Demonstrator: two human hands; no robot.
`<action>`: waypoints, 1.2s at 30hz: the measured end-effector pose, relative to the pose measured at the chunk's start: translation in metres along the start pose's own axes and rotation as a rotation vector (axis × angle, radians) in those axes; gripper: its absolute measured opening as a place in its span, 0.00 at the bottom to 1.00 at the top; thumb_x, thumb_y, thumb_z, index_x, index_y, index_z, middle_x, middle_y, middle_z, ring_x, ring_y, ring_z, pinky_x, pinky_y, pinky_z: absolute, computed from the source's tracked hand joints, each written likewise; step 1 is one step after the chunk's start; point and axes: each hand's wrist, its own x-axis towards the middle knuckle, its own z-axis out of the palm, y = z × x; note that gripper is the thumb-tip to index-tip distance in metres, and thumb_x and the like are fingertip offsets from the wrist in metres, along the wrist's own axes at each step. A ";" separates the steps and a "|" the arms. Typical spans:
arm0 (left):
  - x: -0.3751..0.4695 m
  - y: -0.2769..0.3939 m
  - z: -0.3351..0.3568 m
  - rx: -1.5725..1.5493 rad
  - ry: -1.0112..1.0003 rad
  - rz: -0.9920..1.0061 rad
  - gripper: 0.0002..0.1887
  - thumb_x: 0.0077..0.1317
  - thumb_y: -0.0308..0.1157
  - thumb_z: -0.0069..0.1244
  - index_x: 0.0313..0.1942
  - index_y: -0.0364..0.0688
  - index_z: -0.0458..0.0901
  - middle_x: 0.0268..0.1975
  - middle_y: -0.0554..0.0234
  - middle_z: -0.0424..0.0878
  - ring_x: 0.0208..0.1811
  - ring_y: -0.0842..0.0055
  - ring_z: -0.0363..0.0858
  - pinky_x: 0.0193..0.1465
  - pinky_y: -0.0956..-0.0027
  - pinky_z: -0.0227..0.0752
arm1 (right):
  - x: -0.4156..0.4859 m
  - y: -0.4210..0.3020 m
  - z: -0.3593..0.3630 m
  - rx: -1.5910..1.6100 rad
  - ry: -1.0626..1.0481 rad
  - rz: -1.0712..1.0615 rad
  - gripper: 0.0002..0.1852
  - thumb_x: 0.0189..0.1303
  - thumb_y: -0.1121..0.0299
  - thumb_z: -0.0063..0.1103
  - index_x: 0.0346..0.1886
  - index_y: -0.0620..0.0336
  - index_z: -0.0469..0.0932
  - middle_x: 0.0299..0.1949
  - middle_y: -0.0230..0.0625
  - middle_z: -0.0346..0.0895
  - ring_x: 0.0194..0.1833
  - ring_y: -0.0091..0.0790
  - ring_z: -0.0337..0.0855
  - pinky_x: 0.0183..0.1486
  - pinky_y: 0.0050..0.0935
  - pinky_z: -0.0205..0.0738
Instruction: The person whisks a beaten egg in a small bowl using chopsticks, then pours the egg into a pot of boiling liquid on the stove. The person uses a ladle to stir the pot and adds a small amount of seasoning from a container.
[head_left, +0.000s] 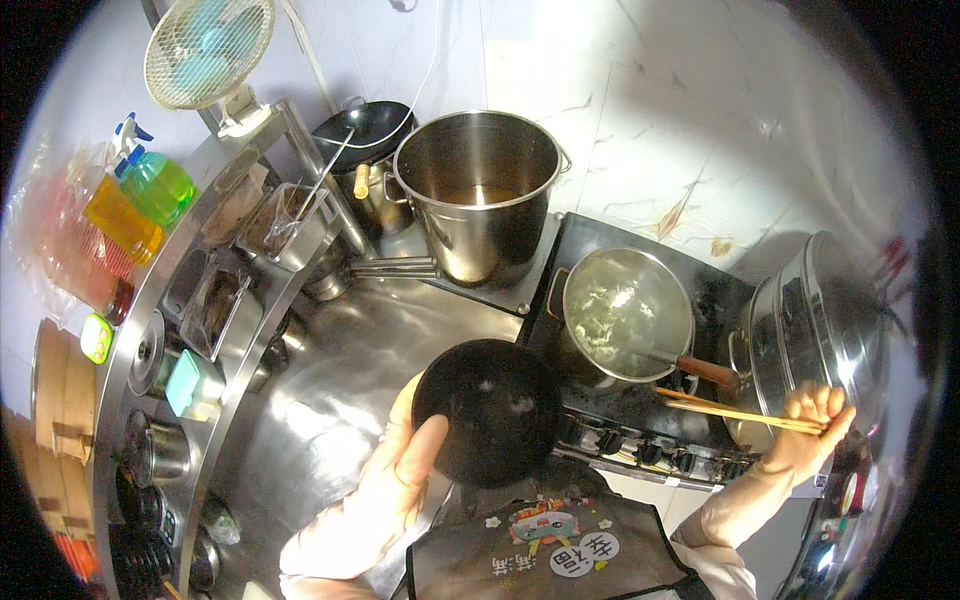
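My left hand (397, 457) grips a round black bowl (491, 409) by its rim, thumb over the edge; I see only dark surface inside it. In my right hand (806, 431) is a pair of wooden chopsticks (739, 415), pointing left towards the stove. A steel pot (553, 292) stands on the black stove (589, 232) beyond the bowl. Pale pieces float in its cloudy, foamy liquid (626, 315); I cannot tell what they are. A wooden-handled utensil (705, 369) leans over the pot's near rim, its head hidden in the liquid.
A tall steel stockpot (480, 240) holding brownish liquid stands at the back. Stacked steel steamers (795, 330) are at right. Left of the steel counter (322, 405) runs a shelf (199, 210) with containers, spray bottles (157, 184) and a fan (210, 49). Stove knobs (649, 454) line the front.
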 end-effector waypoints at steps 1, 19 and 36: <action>0.007 -0.010 -0.005 0.001 0.019 0.039 0.31 0.77 0.29 0.45 0.77 0.43 0.54 0.75 0.57 0.62 0.77 0.69 0.57 0.80 0.62 0.46 | -0.002 0.013 0.016 -0.113 -0.007 -0.006 0.19 0.77 0.53 0.49 0.32 0.52 0.61 0.31 0.29 0.58 0.35 0.29 0.59 0.37 0.29 0.55; 0.004 -0.118 -0.038 -0.462 0.165 0.130 0.30 0.74 0.21 0.46 0.73 0.49 0.60 0.68 0.57 0.70 0.67 0.69 0.72 0.70 0.63 0.68 | -0.051 0.144 0.138 -0.850 -0.805 0.267 0.08 0.66 0.74 0.56 0.37 0.66 0.84 0.34 0.44 0.86 0.32 0.39 0.85 0.41 0.32 0.79; 0.000 -0.097 -0.037 -0.096 0.275 0.333 0.37 0.70 0.48 0.56 0.73 0.43 0.63 0.67 0.57 0.75 0.67 0.65 0.76 0.71 0.57 0.70 | -0.039 0.127 0.111 -0.616 -0.723 0.269 0.21 0.69 0.61 0.51 0.21 0.60 0.83 0.29 0.50 0.87 0.28 0.40 0.87 0.37 0.32 0.83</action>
